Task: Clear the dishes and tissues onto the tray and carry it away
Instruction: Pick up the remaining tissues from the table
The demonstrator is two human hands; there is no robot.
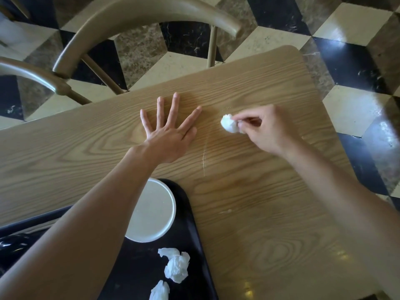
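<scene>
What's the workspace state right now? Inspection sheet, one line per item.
Surface: wooden table, a pale streak near its middle, small smear nearer the right arm.
Job's things: black tray at the near edge holds a white plate and two crumpled tissues; a third tissue is in the right hand.
Clutter: nothing seen.
Grippers: left hand flat on the table, fingers spread, empty; right hand pinching the tissue at the table surface.
Cables: nothing seen.
Surroundings: two chairs at the far side; patterned tile floor.
</scene>
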